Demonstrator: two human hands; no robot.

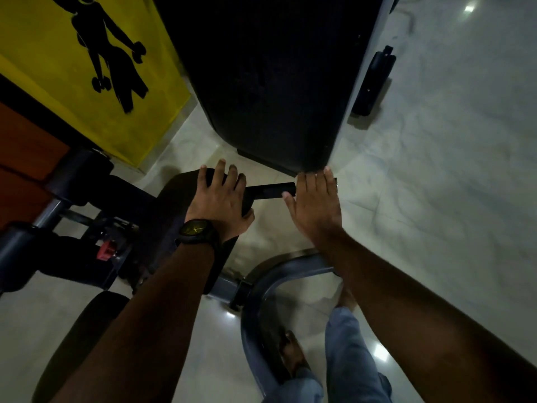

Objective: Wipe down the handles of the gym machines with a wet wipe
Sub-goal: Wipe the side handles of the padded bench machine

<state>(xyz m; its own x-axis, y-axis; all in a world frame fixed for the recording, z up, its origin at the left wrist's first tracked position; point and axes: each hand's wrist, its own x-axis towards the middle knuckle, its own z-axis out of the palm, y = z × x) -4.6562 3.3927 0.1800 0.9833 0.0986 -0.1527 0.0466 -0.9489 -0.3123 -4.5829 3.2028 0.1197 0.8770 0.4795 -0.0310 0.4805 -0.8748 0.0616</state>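
Observation:
A short black handle bar [273,190] juts out horizontally below a large black back pad [270,82]. My right hand [315,205] lies flat over the bar's right end, fingers straight, thumb touching the bar. My left hand [219,199], with a black watch on its wrist, rests with spread fingers on a black seat pad [174,199], its thumb down at the pad's edge. No wet wipe shows in view; anything under my right palm is hidden.
A yellow panel [72,53] with a black lifter figure stands at upper left. Grey curved frame tubing [261,286] runs below my arms over a pale tiled floor [436,141]. Black roller pads [78,170] and a red pin [106,250] sit left. My leg in blue trousers [345,344] is below.

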